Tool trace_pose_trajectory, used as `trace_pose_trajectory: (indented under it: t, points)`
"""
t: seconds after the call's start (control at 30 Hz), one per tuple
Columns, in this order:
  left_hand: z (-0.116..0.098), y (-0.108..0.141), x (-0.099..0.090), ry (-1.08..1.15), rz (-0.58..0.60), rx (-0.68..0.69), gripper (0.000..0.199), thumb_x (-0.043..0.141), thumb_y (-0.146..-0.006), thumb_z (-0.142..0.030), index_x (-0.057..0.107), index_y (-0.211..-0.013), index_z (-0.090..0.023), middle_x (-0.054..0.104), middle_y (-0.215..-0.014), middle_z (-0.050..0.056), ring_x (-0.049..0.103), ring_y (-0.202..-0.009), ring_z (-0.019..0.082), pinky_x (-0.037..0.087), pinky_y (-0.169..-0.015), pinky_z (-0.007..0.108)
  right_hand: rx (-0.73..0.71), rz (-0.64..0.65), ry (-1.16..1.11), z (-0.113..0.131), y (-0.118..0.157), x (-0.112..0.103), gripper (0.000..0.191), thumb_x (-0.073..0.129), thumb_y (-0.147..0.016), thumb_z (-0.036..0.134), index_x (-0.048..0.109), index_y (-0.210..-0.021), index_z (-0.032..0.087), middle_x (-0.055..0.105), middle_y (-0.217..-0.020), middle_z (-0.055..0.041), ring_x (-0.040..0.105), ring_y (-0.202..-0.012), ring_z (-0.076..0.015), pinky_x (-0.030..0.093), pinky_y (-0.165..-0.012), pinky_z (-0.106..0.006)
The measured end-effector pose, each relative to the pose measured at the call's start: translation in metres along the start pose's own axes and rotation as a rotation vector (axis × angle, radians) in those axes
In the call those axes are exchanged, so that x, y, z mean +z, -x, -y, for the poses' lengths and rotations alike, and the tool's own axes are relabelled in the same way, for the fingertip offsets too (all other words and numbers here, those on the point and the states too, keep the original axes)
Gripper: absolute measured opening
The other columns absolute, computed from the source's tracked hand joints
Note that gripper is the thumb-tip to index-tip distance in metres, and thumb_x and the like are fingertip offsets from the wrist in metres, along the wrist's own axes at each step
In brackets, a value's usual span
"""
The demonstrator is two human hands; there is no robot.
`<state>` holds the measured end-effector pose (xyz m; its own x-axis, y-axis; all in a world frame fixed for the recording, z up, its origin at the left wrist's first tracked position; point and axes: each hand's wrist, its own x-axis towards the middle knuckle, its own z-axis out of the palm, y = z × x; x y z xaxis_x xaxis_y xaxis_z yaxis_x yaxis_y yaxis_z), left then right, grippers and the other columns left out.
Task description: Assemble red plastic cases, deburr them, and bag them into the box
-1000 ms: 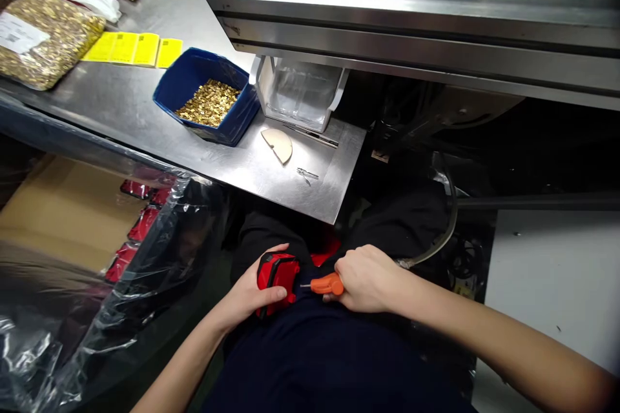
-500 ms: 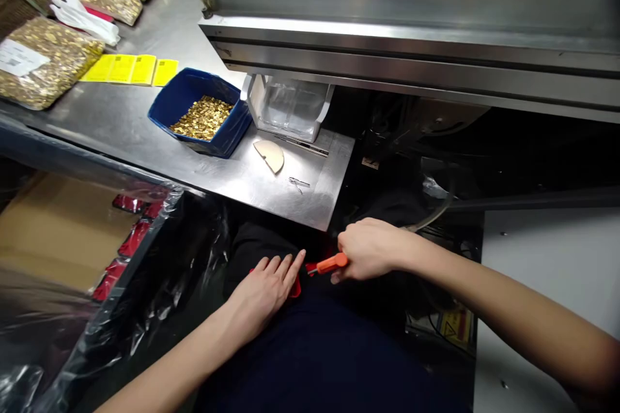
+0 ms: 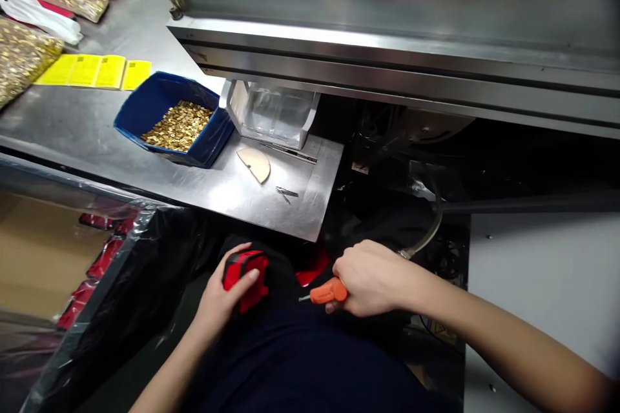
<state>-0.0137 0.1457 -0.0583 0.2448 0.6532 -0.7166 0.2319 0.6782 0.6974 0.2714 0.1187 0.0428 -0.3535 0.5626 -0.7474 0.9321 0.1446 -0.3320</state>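
Observation:
My left hand [image 3: 217, 300] is wrapped around a red-and-black plastic housing [image 3: 254, 262] above my lap, the thumb lying across its face. To the right, my right hand [image 3: 371, 279] grips an orange air blow gun [image 3: 325, 292]. Its thin metal nozzle points left toward the housing, with a gap between them. A clear hose [image 3: 434, 226] runs from behind that hand. Beyond the nozzle another red piece [image 3: 312, 268] shows near my lap, partly hidden.
On the metal table [image 3: 194, 197] stand a blue bin [image 3: 133, 117] of small brass parts, a clear-fronted tray [image 3: 310, 119], a half-round tan piece [image 3: 256, 164] and small metal bits [image 3: 287, 192]. A plastic-lined box [image 3: 39, 258] holds red parts at left. A conveyor [image 3: 387, 45] crosses behind.
My left hand has turned and lifted, and the red-and-black housing now shows in its grip. The air blow gun has dropped slightly lower in view. The whole scene has shifted left.

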Motion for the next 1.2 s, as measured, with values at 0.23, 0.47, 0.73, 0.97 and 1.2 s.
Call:
trace_pose_trajectory:
  t: [0.23,0.47,0.73,0.97,1.2]
  points:
    - [0.008,0.021,0.005,0.416,0.075,-0.304,0.070,0.080,-0.084,-0.036,0.051,-0.146,-0.021,0.076,-0.122,0.013,0.073,-0.109,0.032,0.063,-0.086,0.037,-0.051,-0.120,0.115,-0.009,0.001,0.028,0.019,0.064,-0.084,0.026,0.069,-0.096,0.013,0.073,-0.090,-0.0105,0.070,-0.085,-0.0283,0.048,-0.083,-0.040]
    - [0.007,0.029,-0.003,0.029,0.034,-0.002,0.059,0.085,-0.077,-0.044,0.066,-0.129,-0.024,0.074,-0.129,0.008,0.066,-0.120,0.034,0.058,-0.094,0.034,0.195,-0.533,0.385,-0.097,-0.017,0.028,0.035,0.053,-0.095,0.013,0.056,-0.130,0.019,0.055,-0.141,-0.0159,0.055,-0.116,-0.0298,0.042,-0.094,-0.039]
    - [0.016,0.036,-0.004,0.042,0.009,-0.024,0.064,0.076,-0.081,-0.057,0.061,-0.133,-0.024,0.076,-0.123,0.009,0.071,-0.110,0.036,0.061,-0.087,0.042,0.367,-0.510,0.437,-0.198,-0.109,0.025,0.032,0.048,-0.105,0.019,0.055,-0.136,0.014,0.050,-0.149,-0.0186,0.067,-0.100,-0.0229,0.053,-0.080,-0.034]
    - [0.032,0.052,-0.015,0.129,-0.053,-0.043,0.060,0.075,-0.081,-0.059,0.063,-0.130,-0.025,0.079,-0.114,0.007,0.074,-0.097,0.029,0.059,-0.082,0.034,0.460,-0.546,0.431,-0.213,-0.138,0.036,0.041,0.061,-0.104,0.031,0.053,-0.142,0.019,0.053,-0.146,-0.0134,0.067,-0.102,-0.0220,0.061,-0.081,-0.037]
    - [0.006,0.024,0.002,0.366,0.027,-0.011,0.050,0.074,-0.087,-0.048,0.061,-0.128,-0.023,0.078,-0.110,0.008,0.075,-0.092,0.027,0.058,-0.077,0.032,0.466,-0.590,0.363,-0.216,-0.127,0.043,0.049,0.045,-0.104,0.013,0.042,-0.153,0.018,0.041,-0.157,-0.0199,0.069,-0.101,-0.0241,0.059,-0.078,-0.035]
